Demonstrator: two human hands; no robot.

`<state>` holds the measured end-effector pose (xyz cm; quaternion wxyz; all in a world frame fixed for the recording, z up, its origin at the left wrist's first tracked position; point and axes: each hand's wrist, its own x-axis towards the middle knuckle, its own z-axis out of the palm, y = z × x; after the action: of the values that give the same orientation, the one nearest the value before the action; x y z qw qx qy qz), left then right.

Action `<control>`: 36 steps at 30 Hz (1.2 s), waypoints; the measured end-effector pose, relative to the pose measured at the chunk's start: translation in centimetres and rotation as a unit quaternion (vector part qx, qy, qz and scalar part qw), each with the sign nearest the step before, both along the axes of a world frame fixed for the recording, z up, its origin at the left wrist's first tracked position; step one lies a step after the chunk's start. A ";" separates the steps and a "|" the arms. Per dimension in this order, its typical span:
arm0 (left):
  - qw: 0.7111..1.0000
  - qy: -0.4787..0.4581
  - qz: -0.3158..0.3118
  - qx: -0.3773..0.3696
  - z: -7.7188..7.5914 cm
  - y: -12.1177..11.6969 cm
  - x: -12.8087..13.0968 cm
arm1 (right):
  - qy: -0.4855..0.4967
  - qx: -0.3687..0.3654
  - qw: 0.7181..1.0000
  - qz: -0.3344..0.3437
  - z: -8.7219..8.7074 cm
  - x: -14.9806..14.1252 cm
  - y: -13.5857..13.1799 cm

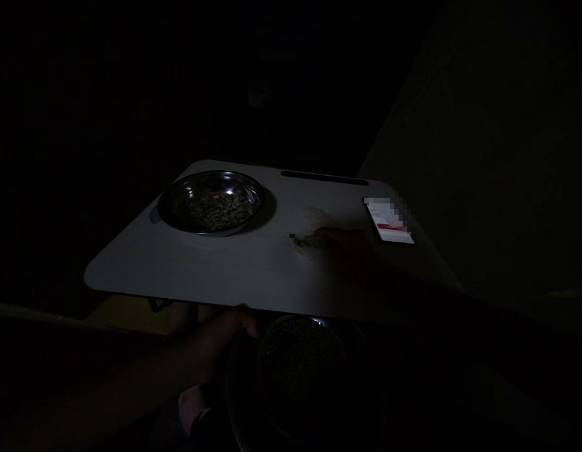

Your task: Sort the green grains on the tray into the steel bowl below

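The scene is very dark. My left hand [237, 323] is closed at the near left rim of a large bowl [234, 402], below the table's front edge. Small greenish pieces [304, 351] lie inside that bowl; their kind is too dim to tell. Over the white table [201, 270], my right hand [344, 242] reaches in from the right, mostly in shadow. Just left of its fingertips is a small clump of green bits [297, 239] at the tabletop. Whether the fingers grip anything is hidden by the dark.
A shiny steel bowl [177, 223] with pale and greenish small pieces [220, 210] stands on the table's left side. A lit phone [389, 223] lies at the right. A slot [323, 178] runs along the far edge. A wall [498, 157] rises at the right.
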<state>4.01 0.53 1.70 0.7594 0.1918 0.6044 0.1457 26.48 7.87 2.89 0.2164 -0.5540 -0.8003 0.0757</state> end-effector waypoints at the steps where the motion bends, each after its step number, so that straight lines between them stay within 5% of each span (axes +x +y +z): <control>1: 1.000 0.004 -0.002 -0.007 0.1 0.0 0.0 | -0.002 -0.004 1.000 -0.002 0.1 -0.1 0.0; 36: 1.000 0.000 0.013 0.008 0.4 -0.4 0.0 | -0.015 0.038 0.999 -0.011 -0.5 -0.3 0.6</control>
<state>3.98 0.16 2.11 0.7560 0.1902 0.6055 0.1600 26.23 8.49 2.39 0.2256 -0.5551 -0.7999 0.0348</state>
